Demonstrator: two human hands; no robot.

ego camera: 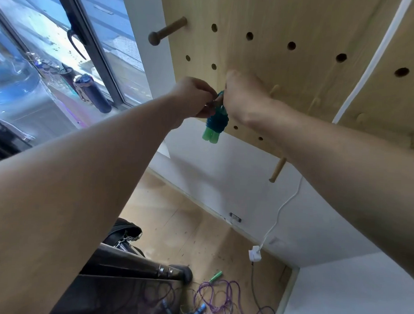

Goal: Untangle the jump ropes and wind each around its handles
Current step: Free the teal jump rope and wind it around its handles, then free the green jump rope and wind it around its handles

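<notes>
Both my left hand (196, 97) and right hand (241, 97) pinch the light, springy wound green rope bundle (215, 122) seemingly by its top loop, stiff handles hanging below my fingers.

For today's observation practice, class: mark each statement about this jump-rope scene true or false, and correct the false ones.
1. Both hands hold the wound teal jump rope with green handles at the wooden pegboard. True.
2. The loose purple rope hangs from a peg. False: it lies on the floor.
3. The left hand is empty. False: it pinches the teal rope.
4. The right hand is raised at the pegboard. True.
</notes>
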